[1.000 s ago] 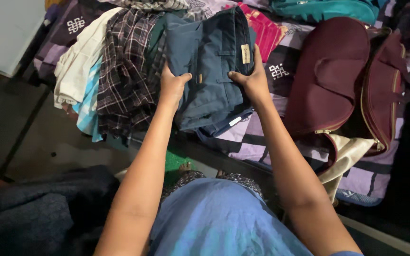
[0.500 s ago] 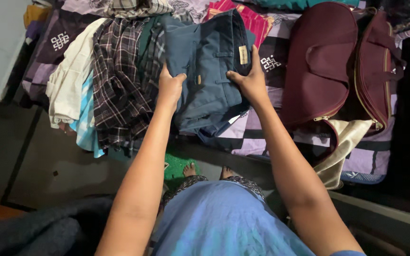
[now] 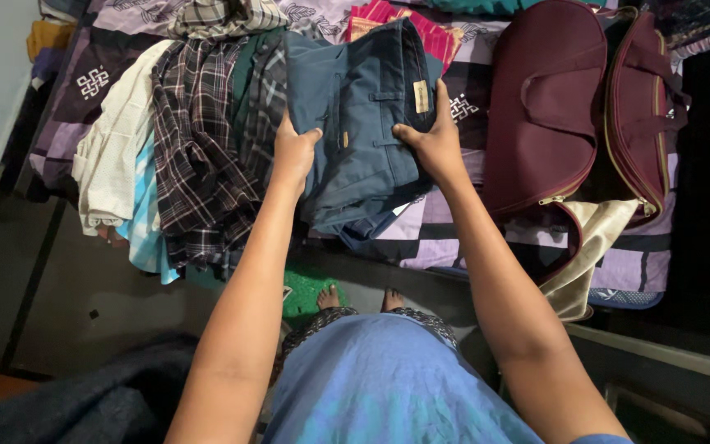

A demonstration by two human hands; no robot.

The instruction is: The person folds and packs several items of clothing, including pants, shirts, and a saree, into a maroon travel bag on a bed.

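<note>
From the head view, the folded blue trousers [image 3: 363, 123] are being clasped at both side edges, left hand [image 3: 293, 152] and right hand [image 3: 433, 140] each clenched on cloth. They are lying partly over the bed's edge (loose lower layers sagging), so the fold is likely being risked.

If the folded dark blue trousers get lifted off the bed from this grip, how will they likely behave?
The folded dark blue trousers look like thick woven cloth, so probably floppy: the layers would likely sag and unfold unless supported. The left hand and right hand grip opposite edges, which should help. Their lower end already droops over the bed edge. They seem unlikely to slip or break.
</note>
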